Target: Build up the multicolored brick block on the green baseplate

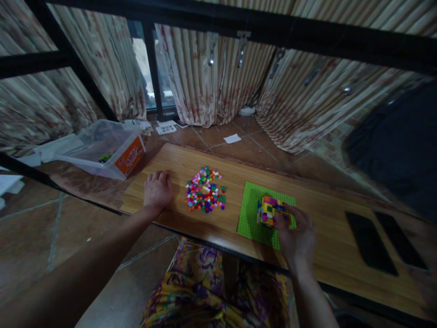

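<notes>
A many-coloured block model (268, 210) stands on a green baseplate (253, 207) on the low wooden table (327, 214). My right hand (297, 233) is curled round the model's right side, fingers closed on it. A heap of small coloured bricks (205, 190) lies left of the baseplate. My left hand (157, 189) rests on the table left of the heap, fingers curled under, holding nothing that I can see.
A clear plastic tub (102, 148) with an orange label sits on the floor at the table's left end. Two dark phones (371, 243) (400, 240) lie on the table's right part. Curtains and a black metal frame stand behind; papers lie on the tiled floor.
</notes>
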Motion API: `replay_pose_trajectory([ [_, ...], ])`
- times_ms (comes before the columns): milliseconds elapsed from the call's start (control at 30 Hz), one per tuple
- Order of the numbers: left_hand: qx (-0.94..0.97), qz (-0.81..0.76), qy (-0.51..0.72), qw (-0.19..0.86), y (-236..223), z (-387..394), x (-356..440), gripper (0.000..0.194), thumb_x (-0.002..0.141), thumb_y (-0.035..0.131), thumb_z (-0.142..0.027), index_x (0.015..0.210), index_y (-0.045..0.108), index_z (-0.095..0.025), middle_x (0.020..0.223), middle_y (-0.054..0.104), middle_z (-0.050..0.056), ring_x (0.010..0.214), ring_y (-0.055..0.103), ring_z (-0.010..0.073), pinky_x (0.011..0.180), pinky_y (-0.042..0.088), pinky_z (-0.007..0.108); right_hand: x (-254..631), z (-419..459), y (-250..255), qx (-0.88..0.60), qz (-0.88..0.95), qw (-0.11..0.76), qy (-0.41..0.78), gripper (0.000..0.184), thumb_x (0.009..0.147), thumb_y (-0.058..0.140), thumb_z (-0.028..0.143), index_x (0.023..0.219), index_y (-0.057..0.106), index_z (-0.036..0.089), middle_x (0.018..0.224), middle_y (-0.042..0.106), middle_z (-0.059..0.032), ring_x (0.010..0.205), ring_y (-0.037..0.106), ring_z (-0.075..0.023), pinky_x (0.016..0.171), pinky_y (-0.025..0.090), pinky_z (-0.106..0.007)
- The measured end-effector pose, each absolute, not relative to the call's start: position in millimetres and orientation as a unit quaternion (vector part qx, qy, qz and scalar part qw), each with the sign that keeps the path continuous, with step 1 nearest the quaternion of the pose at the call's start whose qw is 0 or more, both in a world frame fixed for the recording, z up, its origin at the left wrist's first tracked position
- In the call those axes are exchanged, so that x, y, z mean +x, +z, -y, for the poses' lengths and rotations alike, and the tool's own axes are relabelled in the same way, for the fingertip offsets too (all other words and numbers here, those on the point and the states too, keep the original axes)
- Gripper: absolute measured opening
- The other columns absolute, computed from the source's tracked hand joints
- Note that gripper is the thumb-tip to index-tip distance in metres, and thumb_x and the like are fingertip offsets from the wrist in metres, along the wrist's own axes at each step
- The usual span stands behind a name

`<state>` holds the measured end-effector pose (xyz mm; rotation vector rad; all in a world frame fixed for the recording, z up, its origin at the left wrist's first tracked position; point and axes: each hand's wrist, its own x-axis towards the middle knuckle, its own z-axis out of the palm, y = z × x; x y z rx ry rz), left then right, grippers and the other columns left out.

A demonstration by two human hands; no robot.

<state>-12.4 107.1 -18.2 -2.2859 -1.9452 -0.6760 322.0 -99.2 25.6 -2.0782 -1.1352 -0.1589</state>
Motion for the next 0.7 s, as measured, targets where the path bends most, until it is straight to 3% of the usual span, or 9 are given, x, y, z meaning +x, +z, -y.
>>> replay_pose_trajectory([
  [167,-0.744,0.631,-0.217,0.032,-16,-106,-12,0.036,0.088,0.040,-0.025,0.112,0.063,-0.012,0.114,0.063,0.016,0.105,0.055,0.0322,0.090,0.044,0.047,324,97,15,-0.820,0.424,0.381,-0.056,0.052,0.082,0.056,0.050,0.114,0.067,0.012,0.120,0.060,-0.0198,0.113,0.052,-0.0323,0.100,0.036,-0.052],
  [700,-0.739,0.636,-0.219,0.028,-18,-106,-12,0.036,0.088,0.039,-0.025,0.113,0.063,-0.012,0.113,0.063,0.016,0.107,0.054,0.0331,0.090,0.044,0.047,321,94,13,-0.814,0.384,0.435,0.020,0.055,0.076,0.060,0.046,0.119,0.064,0.013,0.119,0.058,-0.0157,0.107,0.056,-0.0277,0.095,0.044,-0.044],
])
